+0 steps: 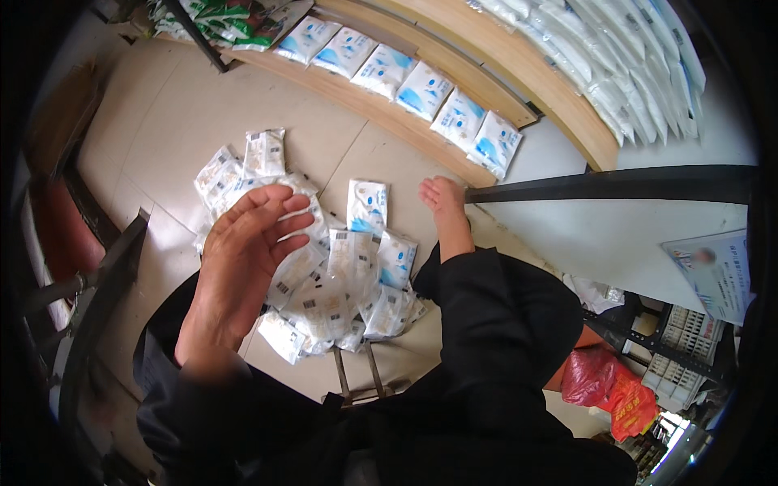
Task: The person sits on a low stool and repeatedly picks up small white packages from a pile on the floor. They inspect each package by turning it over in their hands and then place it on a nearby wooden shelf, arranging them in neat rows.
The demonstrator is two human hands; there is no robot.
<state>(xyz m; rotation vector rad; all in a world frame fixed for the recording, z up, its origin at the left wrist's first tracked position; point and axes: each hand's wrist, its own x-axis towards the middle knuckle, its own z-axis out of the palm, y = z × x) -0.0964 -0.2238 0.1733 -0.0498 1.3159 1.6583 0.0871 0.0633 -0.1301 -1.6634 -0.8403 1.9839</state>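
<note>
My left hand (243, 259) is raised with its fingers spread and nothing in it, hovering over a heap of small white packets (332, 292) on the tiled floor. More of those packets (243, 166) lie scattered beyond the fingertips. One white and blue packet (366, 204) lies face up at the far side of the heap. My bare foot (444, 206) rests on the floor just right of the heap, with a black-clad leg (502, 324) below it. My right hand is out of sight.
A low wooden shelf (381, 109) holds a row of white and blue packets (421, 89); a higher shelf carries white bags (624, 73). Green packets (227, 20) lie top left. A black metal bar (616, 186) crosses right. A red plastic bag (616, 389) sits lower right.
</note>
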